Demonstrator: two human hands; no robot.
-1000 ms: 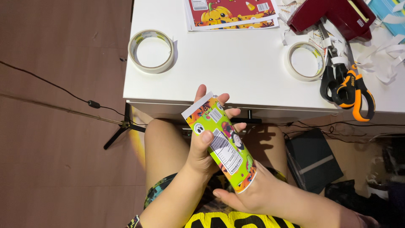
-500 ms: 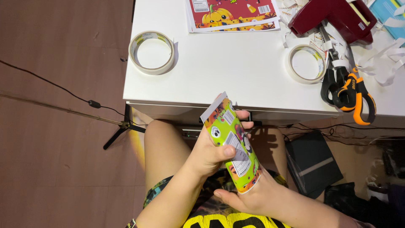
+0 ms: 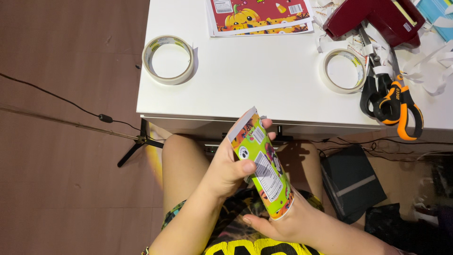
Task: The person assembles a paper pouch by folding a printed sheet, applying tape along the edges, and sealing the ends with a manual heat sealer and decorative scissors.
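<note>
The white rectangular table (image 3: 264, 80) fills the upper field, its near edge just above my lap. On it, at the far edge, lies a stack of red printed sheets with pumpkin artwork (image 3: 259, 16); to the right a dark red tape dispenser (image 3: 373, 21) sits among loose white paper strips (image 3: 432, 71). Black and orange scissors (image 3: 394, 101) lie closed near the right edge, just beside one roll of clear tape (image 3: 343, 71); a second roll of pale tape (image 3: 168, 59) sits well apart at the left corner. Below the table edge, over my knees, I hold the bright green printed paper sleeve (image 3: 264, 170). My left hand (image 3: 231, 167) is clenched around its upper half, thumb pressed across the front. My right hand (image 3: 278, 226) cups its lower end from beneath, fingers closed. Against half a second ago, the sleeve has turned narrower and more upright, which I judge means rolling is under way.
</note>
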